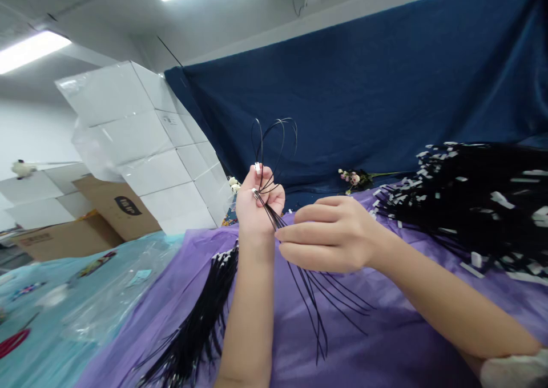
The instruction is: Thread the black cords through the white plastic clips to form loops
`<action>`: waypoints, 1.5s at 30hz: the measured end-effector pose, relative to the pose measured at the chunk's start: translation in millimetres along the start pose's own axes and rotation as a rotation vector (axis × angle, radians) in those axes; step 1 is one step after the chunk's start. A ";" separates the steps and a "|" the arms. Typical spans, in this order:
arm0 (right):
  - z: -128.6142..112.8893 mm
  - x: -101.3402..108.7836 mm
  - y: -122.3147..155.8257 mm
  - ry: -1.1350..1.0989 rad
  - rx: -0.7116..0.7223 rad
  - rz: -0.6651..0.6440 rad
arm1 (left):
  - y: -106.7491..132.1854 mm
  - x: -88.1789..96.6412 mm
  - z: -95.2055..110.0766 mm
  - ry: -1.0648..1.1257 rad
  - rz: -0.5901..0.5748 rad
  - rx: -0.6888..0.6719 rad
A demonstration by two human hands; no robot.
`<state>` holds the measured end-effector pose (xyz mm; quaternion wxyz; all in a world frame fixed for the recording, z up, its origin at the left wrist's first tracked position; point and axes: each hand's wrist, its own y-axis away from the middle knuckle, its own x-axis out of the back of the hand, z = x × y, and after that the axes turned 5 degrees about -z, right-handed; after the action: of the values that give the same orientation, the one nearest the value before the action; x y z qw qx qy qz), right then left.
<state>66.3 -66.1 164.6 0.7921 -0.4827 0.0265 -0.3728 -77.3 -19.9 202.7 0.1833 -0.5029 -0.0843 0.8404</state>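
Observation:
A small bundle of thin black wires [309, 285] with white connectors runs between my two hands above the purple cloth. My left hand [261, 202] is closed around the upper part, palm turned toward me. One white connector [257, 168] shows at its fingertips and another sits against the palm. Loops of the wire rise above these fingers. Lower down, my right hand [334, 234] pinches the same strands, its fingers pressed together, and their loose ends fan out below it. Beside my left forearm lies a thick bunch of black wires [201, 314] with white ends.
A large heap of black wires [462, 205] with white connectors and tags covers the right side of the purple cloth [363, 348]. White boxes [149, 142] are stacked at the left, near an open cardboard box [115, 211]. Flowers [353, 178] lie before the blue curtain [342, 102].

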 end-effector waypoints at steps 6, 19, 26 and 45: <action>4.5 -3.3 -0.4 -0.027 0.070 0.107 | 2.3 -3.7 -1.3 -0.016 0.041 -0.028; 28.1 12.4 5.7 -0.756 -0.593 0.748 | 0.8 -4.8 -2.1 -0.089 0.060 -0.058; 40.4 49.8 22.7 -0.539 -0.825 0.485 | 3.3 -9.6 -3.5 -0.170 0.109 -0.119; 18.4 37.6 -3.4 -0.576 -1.083 0.336 | 13.4 -9.5 -3.7 -0.807 -0.204 -0.144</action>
<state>98.9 -76.5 189.0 0.4587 -0.8850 0.0726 -0.0322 -73.0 -36.1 204.3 0.1824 -0.1340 -0.2571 0.9395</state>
